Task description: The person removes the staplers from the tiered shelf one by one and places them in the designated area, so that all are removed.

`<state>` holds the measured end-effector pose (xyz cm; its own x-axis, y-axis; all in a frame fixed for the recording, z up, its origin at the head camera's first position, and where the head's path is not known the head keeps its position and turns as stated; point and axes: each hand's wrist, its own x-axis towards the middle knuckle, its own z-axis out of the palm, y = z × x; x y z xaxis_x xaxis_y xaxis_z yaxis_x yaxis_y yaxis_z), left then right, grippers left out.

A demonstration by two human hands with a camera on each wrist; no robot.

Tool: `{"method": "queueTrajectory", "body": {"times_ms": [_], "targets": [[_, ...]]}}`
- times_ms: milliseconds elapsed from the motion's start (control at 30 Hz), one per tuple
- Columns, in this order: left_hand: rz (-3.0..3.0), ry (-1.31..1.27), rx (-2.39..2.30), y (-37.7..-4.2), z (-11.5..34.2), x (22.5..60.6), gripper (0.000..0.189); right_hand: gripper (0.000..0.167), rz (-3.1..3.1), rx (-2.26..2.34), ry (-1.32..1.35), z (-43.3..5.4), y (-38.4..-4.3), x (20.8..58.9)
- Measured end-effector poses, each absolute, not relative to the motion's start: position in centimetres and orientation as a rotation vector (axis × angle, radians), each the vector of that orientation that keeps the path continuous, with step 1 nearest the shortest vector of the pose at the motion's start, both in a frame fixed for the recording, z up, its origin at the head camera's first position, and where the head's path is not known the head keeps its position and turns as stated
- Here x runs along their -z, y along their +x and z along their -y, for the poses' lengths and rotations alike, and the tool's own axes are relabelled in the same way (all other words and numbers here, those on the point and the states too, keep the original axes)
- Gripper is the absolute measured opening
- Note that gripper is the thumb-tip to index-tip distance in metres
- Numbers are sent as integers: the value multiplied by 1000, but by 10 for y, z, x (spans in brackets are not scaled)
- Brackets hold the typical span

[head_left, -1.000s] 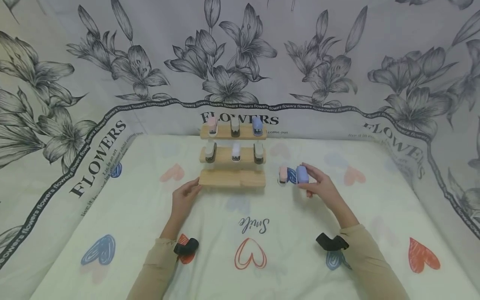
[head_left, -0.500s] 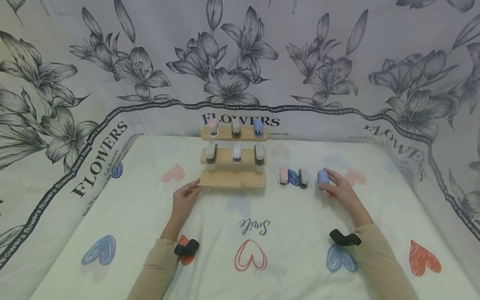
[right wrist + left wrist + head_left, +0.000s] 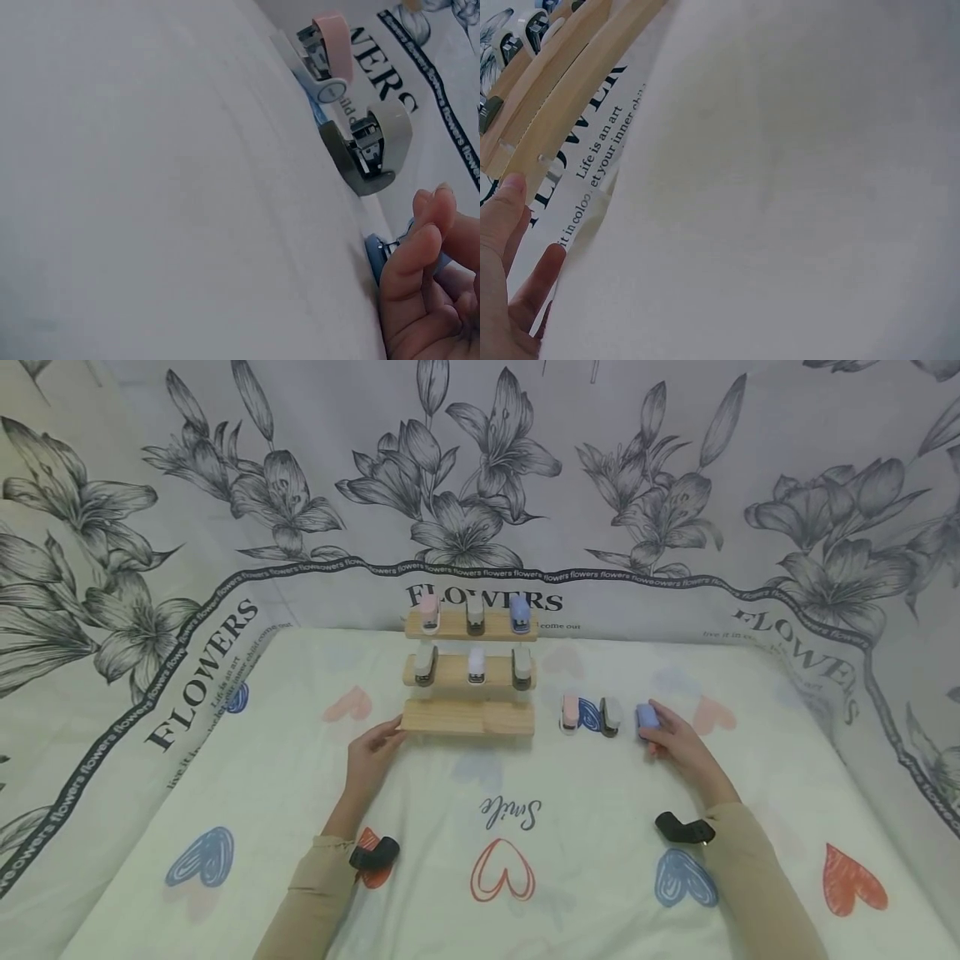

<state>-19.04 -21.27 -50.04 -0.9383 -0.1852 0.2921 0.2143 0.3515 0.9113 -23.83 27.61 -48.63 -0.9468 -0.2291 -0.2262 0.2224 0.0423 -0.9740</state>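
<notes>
My right hand [image 3: 678,745] grips a small blue stapler [image 3: 647,718] at the right end of a row on the sheet; in the right wrist view the curled fingers [image 3: 409,262] hide most of it, and its blue base lies at the cloth. Left of it stand a grey stapler [image 3: 610,716] and a pink stapler [image 3: 570,713], apart from each other. My left hand [image 3: 369,762] pinches the left end of the lowest shelf of a three-step wooden rack [image 3: 442,718], thumb on the wood in the left wrist view.
The upper two shelves carry several small staplers, among them a pink one [image 3: 429,612], a blue one [image 3: 519,613] and a white one [image 3: 476,665]. A white sheet [image 3: 420,835] with printed hearts covers the surface. Behind the rack rises a flower-printed curtain [image 3: 300,435].
The right hand has moved right with the blue stapler, from beside the pink one to the row's right end, uncovering the grey stapler. My left hand keeps its place on the rack.
</notes>
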Motion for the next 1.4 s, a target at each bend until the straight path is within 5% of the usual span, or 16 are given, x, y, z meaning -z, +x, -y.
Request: {"method": "queueTrajectory", "body": {"times_ms": [467, 767, 1400], "targets": [[2253, -65, 1615, -175, 200, 472, 27, 79, -2078, 1889, -33, -277, -235, 476], [2268, -47, 1593, -178, 197, 475, 28, 84, -2515, 1546, -129, -287, -234, 429], [2264, 16, 1614, -189, 212, 504, 31, 72, -2232, 1807, -424, -132, -257, 393]]}}
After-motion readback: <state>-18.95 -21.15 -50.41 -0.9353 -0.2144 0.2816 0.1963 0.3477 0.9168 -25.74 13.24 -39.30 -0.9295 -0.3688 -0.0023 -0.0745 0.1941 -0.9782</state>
